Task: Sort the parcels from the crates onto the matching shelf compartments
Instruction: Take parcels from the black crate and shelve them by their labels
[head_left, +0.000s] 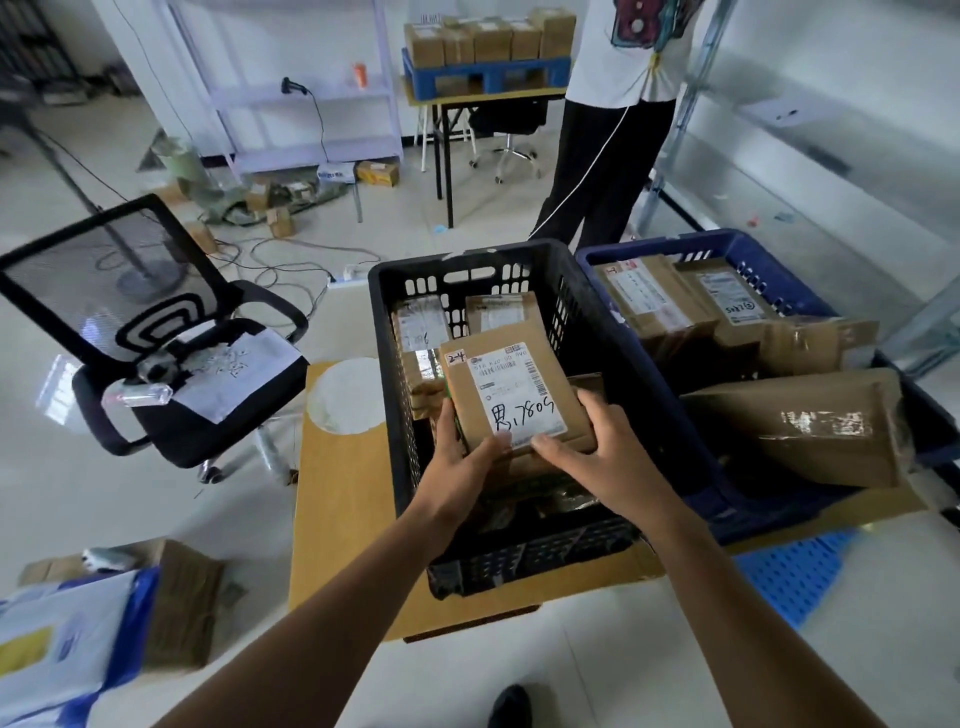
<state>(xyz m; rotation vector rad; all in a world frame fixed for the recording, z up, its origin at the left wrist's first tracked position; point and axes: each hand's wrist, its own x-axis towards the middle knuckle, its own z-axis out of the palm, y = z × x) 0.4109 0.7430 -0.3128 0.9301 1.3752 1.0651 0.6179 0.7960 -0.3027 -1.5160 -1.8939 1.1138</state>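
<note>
A small brown cardboard parcel (511, 389) with a white shipping label, handwriting and a "2-4" tag is held above the black plastic crate (395, 374). My left hand (460, 467) grips its lower left edge, thumb on the label. My right hand (602, 452) grips its lower right side, fingers curled round the far edge. More brown parcels (421, 325) stand inside the black crate behind it. A blue crate (602, 254) to the right holds several larger parcels (789, 423).
Both crates rest on a low wooden table (337, 499). A black mesh office chair (171, 358) stands to the left. A person (618, 130) stands behind the crates. Metal shelving (810, 135) runs along the right. Boxes on a blue pallet (488, 57) sit on a far table. Cables cross the floor.
</note>
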